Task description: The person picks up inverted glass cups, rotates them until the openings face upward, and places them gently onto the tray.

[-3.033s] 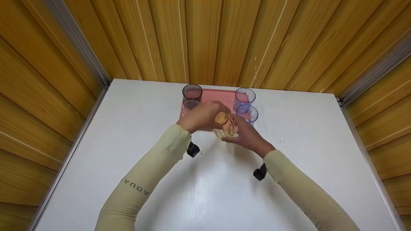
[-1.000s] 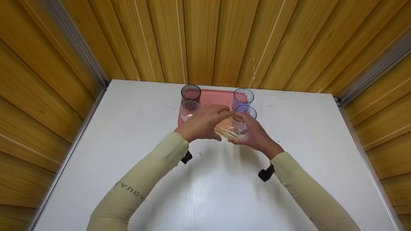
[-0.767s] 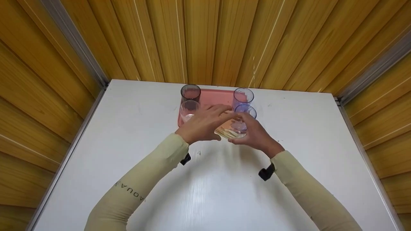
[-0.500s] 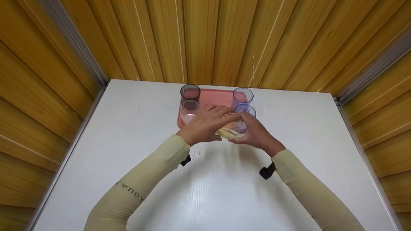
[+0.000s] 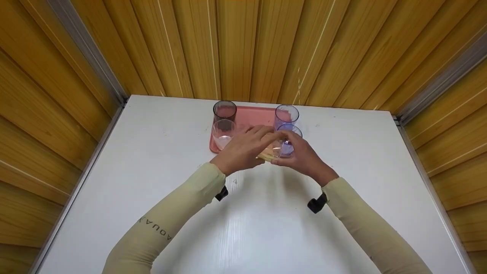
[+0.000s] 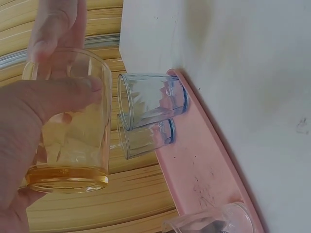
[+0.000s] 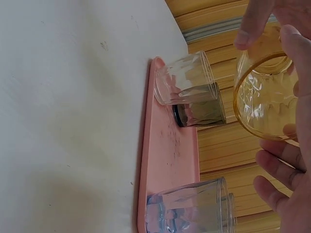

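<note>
An amber drinking glass [image 5: 271, 150] is held between both hands above the front edge of a pink tray [image 5: 258, 114]. My left hand [image 5: 243, 148] grips its side, with the thumb across the wall in the left wrist view and fingers behind. My right hand [image 5: 302, 156] holds it near the mouth, thumb at the rim in the right wrist view; some lower fingers [image 7: 274, 194] stand off the glass. The amber glass [image 7: 267, 94] turns its open mouth towards the right hand, and nothing shows inside except reflections. In the head view, the hands cover much of it.
On the tray's left stand a dark grey glass [image 5: 224, 110] and a clear glass [image 5: 223, 133]. Two bluish glasses [image 5: 287, 114] stand along its right side. The white table [image 5: 171, 152] reaches a wood-panelled wall [image 5: 236, 49] behind.
Three seconds ago the amber glass was tilted with a round end towards the head camera; it has since turned onto its side. The left fingers have stretched over it, and the right hand has shifted slightly right.
</note>
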A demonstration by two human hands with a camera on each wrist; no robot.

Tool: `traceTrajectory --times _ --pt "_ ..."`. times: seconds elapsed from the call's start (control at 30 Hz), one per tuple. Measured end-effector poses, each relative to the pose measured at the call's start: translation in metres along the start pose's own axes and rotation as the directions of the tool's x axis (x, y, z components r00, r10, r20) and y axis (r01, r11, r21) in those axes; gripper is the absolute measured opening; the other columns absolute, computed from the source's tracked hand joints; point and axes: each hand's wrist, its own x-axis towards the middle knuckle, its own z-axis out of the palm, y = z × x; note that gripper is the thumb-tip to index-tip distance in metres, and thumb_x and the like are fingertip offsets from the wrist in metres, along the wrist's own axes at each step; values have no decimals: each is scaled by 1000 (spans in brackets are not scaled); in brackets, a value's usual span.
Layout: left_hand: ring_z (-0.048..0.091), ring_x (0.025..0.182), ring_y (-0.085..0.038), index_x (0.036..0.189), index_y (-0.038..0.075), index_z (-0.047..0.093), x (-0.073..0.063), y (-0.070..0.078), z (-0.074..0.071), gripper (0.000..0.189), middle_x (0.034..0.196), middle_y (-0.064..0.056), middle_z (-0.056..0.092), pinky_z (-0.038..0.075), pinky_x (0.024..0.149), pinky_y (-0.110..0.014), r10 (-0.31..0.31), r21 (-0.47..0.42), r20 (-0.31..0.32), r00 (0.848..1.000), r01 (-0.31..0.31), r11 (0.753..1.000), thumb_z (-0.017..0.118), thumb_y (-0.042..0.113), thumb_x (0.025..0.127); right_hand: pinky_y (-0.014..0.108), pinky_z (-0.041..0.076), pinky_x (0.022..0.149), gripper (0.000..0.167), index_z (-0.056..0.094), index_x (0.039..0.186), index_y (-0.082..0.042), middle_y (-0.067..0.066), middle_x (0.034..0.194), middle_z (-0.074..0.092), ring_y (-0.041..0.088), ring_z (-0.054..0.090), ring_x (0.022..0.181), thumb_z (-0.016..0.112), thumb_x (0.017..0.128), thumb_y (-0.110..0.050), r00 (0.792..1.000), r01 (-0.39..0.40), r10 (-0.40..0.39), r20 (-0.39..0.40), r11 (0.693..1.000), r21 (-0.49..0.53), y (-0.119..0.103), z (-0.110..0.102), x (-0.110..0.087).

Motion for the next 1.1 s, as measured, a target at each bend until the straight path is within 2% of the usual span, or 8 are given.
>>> traceTrajectory --times 0.1,0.27,0.43,0.77,0.87,1.1 --pt "43 135 -19 147 29 31 0 1 0 93 143 3 47 35 114 -47 -39 -17 -12 999 39 999 85 35 72 46 45 106 90 32 146 -20 3 140 47 26 47 125 79 75 -50 1000 18 -17 -17 999 28 -1 -1 0" --pt "43 136 -19 146 24 34 0 2 2 90 143 -1 48 37 113 -45 -80 -18 -61 995 79 997 84 37 73 47 46 105 95 24 151 -25 4 145 41 30 46 129 79 77 -42 1000 5 -2 -26 993 116 -3 -2 1" --pt "41 137 -20 148 21 33 1 3 1 89 146 -2 46 36 114 -46 -128 -57 -68 990 124 991 81 40 76 48 48 101 93 24 152 -29 3 148 39 32 47 131 80 78 -34 998 39 -27 -64 982 186 -7 -4 1" --pt "41 138 -20 147 22 34 3 5 2 88 146 -1 45 31 117 -48 -193 -143 -50 980 184 973 81 42 75 47 46 104 84 35 149 -30 1 145 42 23 50 126 81 78 -27 991 100 -86 -102 984 148 -15 -11 2" --pt "42 137 -20 146 22 35 2 5 4 88 145 -1 46 30 117 -50 -205 -151 -49 977 196 969 82 42 74 48 47 104 83 37 148 -28 2 148 40 25 50 127 81 78 -20 989 126 -114 -99 983 131 -18 -11 2" --pt "46 133 -18 143 20 36 1 5 7 87 142 0 47 35 115 -42 -198 -174 -65 978 185 967 83 41 73 47 47 104 81 39 148 -18 7 146 42 29 50 124 80 78 -12 988 140 -129 -85 981 138 -33 -15 -4"
